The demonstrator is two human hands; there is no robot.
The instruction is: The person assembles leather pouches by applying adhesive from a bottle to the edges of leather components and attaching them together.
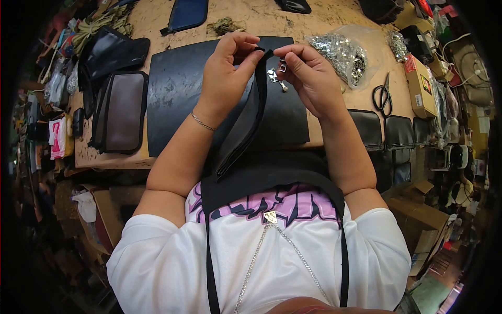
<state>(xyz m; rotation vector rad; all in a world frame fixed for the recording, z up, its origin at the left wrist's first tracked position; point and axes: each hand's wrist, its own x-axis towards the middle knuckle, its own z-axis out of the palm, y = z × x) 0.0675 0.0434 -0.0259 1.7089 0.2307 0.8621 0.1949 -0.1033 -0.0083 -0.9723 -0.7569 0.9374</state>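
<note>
The person holds a black zipper tape [250, 118] up over a black mat [178, 94] that lies on the wooden table [251, 15]. The left hand [227, 65] has its fingers closed around the upper end of the tape, with the thumb pressing on the edge near the top. The right hand [308, 73] is just beside it, and its fingers pinch a small metal zipper slider [283, 66] at the tip of the tape. The tape hangs down from the two hands toward the person's chest, where it meets more black fabric. A thin bracelet [203, 123] is on the left wrist.

On the mat, near the right hand, lies another metal slider [273, 76]. To the right of the hands there is a clear plastic bag of metal parts [342, 52], and farther right a pair of scissors [384, 97] lies on the table. On the left side of the table a brown pouch [123, 112] rests beside the mat, with other dark pouches behind it.
</note>
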